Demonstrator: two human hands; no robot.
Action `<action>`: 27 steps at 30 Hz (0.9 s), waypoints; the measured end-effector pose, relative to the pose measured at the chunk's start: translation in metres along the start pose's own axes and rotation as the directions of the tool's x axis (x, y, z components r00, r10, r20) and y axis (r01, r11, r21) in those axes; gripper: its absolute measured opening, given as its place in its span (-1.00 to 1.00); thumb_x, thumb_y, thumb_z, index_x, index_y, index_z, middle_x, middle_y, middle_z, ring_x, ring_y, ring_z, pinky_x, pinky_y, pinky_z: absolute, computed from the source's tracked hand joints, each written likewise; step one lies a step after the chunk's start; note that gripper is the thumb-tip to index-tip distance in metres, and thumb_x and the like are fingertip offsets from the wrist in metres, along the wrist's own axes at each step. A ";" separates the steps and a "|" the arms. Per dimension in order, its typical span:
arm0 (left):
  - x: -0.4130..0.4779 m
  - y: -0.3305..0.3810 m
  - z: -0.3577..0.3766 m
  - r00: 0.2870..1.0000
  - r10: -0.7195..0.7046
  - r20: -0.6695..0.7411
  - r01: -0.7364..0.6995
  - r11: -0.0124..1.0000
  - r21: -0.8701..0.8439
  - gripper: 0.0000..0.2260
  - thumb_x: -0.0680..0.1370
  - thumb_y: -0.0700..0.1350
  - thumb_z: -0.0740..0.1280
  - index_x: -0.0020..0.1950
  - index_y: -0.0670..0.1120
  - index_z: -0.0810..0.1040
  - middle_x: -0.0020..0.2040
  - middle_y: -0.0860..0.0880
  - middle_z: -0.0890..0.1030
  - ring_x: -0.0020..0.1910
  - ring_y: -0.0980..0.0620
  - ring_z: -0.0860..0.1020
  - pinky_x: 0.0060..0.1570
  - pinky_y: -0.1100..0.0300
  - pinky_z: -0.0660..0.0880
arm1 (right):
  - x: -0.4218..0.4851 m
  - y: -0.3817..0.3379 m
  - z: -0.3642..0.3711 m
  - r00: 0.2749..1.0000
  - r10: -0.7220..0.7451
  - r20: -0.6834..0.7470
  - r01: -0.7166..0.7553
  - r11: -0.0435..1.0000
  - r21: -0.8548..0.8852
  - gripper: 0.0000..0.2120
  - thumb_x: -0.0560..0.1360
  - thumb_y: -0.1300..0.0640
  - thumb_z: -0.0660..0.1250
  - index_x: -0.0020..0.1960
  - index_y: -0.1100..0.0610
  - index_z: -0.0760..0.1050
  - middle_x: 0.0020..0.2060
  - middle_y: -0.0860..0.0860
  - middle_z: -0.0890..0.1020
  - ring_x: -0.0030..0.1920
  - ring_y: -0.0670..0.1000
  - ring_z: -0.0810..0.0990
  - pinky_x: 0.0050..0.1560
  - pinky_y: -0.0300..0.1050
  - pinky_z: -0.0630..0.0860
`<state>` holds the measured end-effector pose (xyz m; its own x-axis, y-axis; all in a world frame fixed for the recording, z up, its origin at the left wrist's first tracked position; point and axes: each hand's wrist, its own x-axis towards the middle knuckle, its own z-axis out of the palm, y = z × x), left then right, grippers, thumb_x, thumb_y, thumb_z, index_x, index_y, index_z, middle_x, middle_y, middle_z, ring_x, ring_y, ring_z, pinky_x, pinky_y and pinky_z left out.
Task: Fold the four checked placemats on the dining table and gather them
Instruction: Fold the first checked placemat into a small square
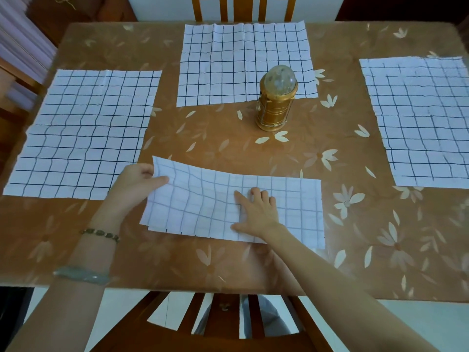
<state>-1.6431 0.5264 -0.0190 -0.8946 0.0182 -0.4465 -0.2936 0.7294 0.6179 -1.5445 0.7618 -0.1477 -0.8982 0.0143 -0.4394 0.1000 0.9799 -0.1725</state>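
Four white placemats with dark check lines lie on the brown flower-patterned table (228, 148). The near placemat (203, 201) is folded in half lengthwise, its faint underside up. My left hand (137, 181) pinches its upper left corner, which is lifted a little off the table. My right hand (256, 212) presses flat on its middle, fingers spread. The left placemat (83, 133), the far placemat (241, 62) and the right placemat (421, 118) all lie spread out flat.
A gold lantern with a clear dome (276, 100) stands near the table's middle, on the far placemat's near edge. One wooden chair (223, 323) is tucked under the near edge and another chair (243, 7) stands at the far side.
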 end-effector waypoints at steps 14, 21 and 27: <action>-0.059 0.119 0.182 0.919 0.317 0.236 -0.337 0.940 0.052 -0.93 0.48 -0.12 0.32 -0.20 -0.07 0.52 -0.38 0.05 0.49 -0.27 -0.03 0.53 -0.30 0.18 0.36 | -0.046 0.103 -0.061 0.953 0.256 0.164 -0.121 -0.176 0.977 -0.59 0.46 -0.09 0.34 0.09 0.24 0.57 -0.05 0.15 0.62 -0.07 0.05 0.62 -0.01 -0.09 0.56; -0.061 0.120 0.245 0.881 0.281 0.381 -0.276 0.959 -0.069 -0.81 0.49 -0.07 0.34 0.07 -0.07 0.53 -0.07 0.02 0.61 -0.02 0.00 0.59 -0.05 0.14 0.51 | -0.064 0.124 -0.065 0.910 0.362 0.201 -0.152 -0.160 0.975 -0.84 0.46 0.16 0.37 -0.29 0.14 0.59 -0.39 0.05 0.62 -0.26 0.06 0.58 -0.18 -0.09 0.51; -0.039 0.062 0.225 0.822 0.447 0.352 -0.496 0.867 0.057 -0.67 0.60 -0.04 0.27 0.33 -0.10 0.46 0.29 -0.03 0.49 0.31 0.04 0.41 0.27 0.25 0.29 | -0.057 0.130 -0.050 0.766 0.608 0.207 -0.359 0.137 0.923 -0.81 0.43 0.29 0.33 -0.14 0.46 0.49 -0.45 0.11 0.35 -0.67 -0.12 0.24 -0.63 -0.37 0.14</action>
<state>-1.5503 0.7253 -0.1086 -0.7485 0.5817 -0.3184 0.2082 0.6621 0.7200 -1.5017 0.8983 -0.1011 -0.5387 0.5656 -0.6244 0.7310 -0.0546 -0.6801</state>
